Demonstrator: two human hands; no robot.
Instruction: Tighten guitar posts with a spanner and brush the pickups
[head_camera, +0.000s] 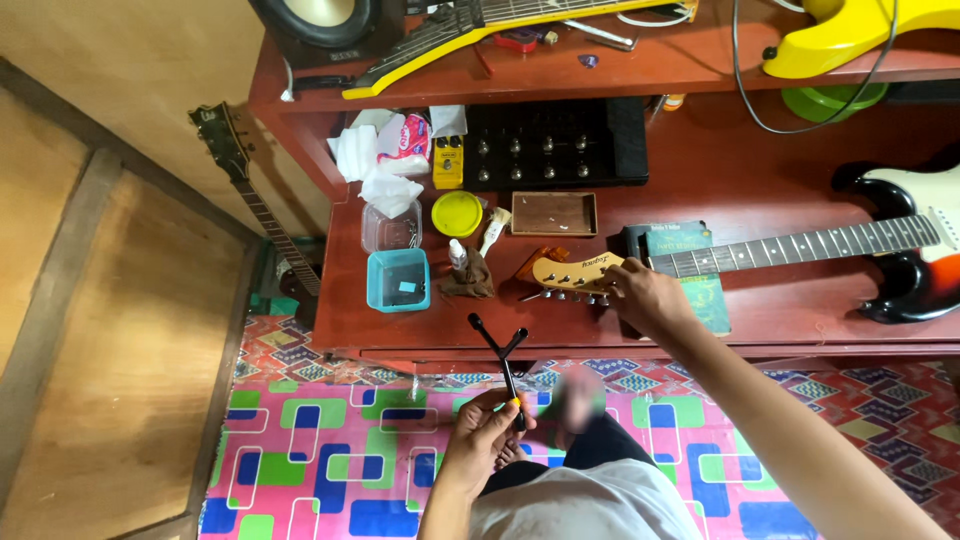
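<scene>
Your left hand (487, 428) is curled shut around the stem of a black Y-shaped tool (503, 358), with the 2 prongs pointing up toward 12 o'clock, just over the front edge of the red workbench (700, 190). Your right hand (645, 295) is on the headstock (572, 273) of the electric guitar (800, 245); fingers look pinched around the tuners at the lower edge, but I can't tell exactly which peg you've got. The neck runs off toward 3 o'clock and rests on a green book (700, 270).

Stuff I'd watch:

- The book looks like the only thing propping the neck. Lean on the headstock and it could slide, so the guitar rocks or twists.
- The tool is gripped low on the stem. My guess is it wobbles and skips off a peg, scratching the finish.
- At 9 o'clock from the headstock there's a small bottle (457, 254) on a brown cloth (468, 277), and a teal tray (398, 281) beyond that. A stray elbow knocks those over easily.
</scene>
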